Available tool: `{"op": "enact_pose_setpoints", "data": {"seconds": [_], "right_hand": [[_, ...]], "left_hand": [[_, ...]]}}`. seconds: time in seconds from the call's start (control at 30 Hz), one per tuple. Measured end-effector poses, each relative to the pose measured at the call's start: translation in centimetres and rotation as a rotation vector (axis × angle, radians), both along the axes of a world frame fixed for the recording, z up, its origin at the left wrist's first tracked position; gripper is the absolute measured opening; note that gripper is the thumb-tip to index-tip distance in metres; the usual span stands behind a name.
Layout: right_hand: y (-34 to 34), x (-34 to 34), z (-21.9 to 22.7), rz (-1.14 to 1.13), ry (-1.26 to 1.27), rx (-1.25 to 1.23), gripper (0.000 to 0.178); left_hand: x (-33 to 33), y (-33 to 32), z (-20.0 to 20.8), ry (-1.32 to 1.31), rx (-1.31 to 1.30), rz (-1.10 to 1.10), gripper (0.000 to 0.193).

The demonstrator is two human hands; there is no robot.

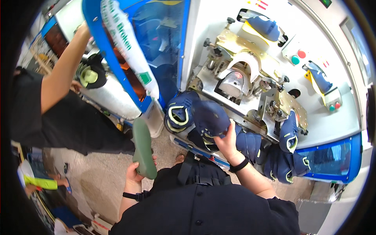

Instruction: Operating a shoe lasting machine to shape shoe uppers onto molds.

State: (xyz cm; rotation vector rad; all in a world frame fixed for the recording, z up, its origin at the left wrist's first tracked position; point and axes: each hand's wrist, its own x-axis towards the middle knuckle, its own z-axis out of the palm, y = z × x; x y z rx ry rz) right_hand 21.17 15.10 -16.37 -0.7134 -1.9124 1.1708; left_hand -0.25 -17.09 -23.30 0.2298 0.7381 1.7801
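My left hand (134, 174) is closed round the heel end of a green shoe last (141, 145), which stands up at an angle over the floor, apart from the machine. With my right hand (228, 143) I grip a dark blue shoe upper (211, 118) by its edge, in front of the machine; it looks slightly blurred. Just left of it rests another blue upper (178, 116) with a pale yellow-green lining. More blue uppers (248, 145) lie right of my right hand. Beyond them sits a metal heel mould (234, 84) with a curved pale clamp round it.
A second mould station (276, 111) with a blue upper (289, 131) stands to the right. Red and green buttons (298, 57) are on the white panel. A blue-framed door (117, 47) rises at left. Beside it a person in black (58, 113) works with raised arm.
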Motion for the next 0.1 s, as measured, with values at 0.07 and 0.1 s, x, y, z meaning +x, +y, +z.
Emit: {"op": "enact_pose_setpoints", "data": {"seconds": [0.07,0.1], "right_hand": [[-0.1,1.4,0.0,0.095,0.055,0.124,0.058],[0.0,1.8,0.0,0.128,0.066,0.127,0.058]], "left_hand": [[2.1,-0.3,1.3,0.022,-0.002,0.052,0.078],[3.4,-0.2,1.8,0.043,0.006,0.068,0.079]]}}
